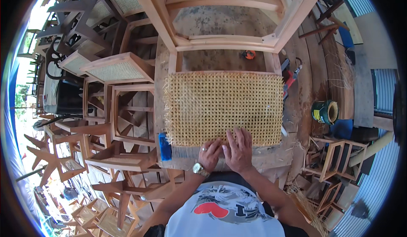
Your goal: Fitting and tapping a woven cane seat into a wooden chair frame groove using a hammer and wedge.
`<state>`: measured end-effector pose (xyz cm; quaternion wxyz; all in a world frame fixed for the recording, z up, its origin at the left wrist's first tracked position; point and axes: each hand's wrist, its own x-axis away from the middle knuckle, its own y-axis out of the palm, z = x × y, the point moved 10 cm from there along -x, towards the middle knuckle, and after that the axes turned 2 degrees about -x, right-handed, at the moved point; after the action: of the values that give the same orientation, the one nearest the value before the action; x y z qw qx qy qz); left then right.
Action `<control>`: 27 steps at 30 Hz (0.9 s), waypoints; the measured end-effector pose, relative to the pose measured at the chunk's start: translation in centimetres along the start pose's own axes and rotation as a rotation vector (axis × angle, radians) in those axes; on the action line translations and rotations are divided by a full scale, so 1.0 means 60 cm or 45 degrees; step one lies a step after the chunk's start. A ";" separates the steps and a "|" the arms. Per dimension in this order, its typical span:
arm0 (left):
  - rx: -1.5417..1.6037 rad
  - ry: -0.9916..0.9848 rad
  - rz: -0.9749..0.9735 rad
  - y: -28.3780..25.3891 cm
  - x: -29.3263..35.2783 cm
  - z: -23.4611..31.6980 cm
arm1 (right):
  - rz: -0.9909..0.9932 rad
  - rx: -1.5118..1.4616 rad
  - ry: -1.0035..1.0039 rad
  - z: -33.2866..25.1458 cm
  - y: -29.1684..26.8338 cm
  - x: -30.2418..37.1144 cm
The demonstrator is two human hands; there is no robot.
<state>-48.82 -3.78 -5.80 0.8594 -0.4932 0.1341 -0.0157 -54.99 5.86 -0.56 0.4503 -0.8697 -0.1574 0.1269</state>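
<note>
A sheet of woven cane webbing [222, 105] lies over the back part of a wooden chair frame [225, 43] set on the workbench. Its side edges are frayed with loose strand ends. My left hand [210, 154], with a ring and a wristwatch, is at the near edge of the webbing, its fingers bent together on that edge. Beside it, my right hand [238, 150] rests with fingers stretched over the webbing's near edge and the thumb toward the left hand. What lies under the fingertips is hidden.
A blue block [165, 146] sits at the bench's left corner. An orange tape measure [249, 54] and a red-handled tool [290, 81] lie beyond and right of the webbing. A green can [324, 112] stands at right. Several wooden chair frames [133, 112] crowd the left.
</note>
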 end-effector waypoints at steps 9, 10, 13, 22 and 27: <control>0.073 -0.049 -0.075 -0.006 -0.014 0.000 | -0.082 0.109 -0.026 0.014 0.054 -0.214; 0.076 -0.053 -0.101 -0.004 -0.013 -0.001 | -0.082 0.073 0.001 0.021 0.063 -0.219; 0.102 -0.078 -0.132 -0.004 -0.014 -0.005 | -0.144 0.062 0.055 0.031 0.080 -0.223; 0.113 -0.103 -0.184 -0.011 -0.027 -0.003 | -0.208 -0.022 0.079 0.033 0.074 -0.228; 0.138 -0.118 -0.226 -0.004 -0.021 -0.002 | -0.195 0.013 0.075 0.036 0.076 -0.224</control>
<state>-50.04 -3.78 -5.40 0.8852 -0.4562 0.0491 -0.0763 -67.37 -0.21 -4.45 0.4675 -0.8562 -0.2093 0.0673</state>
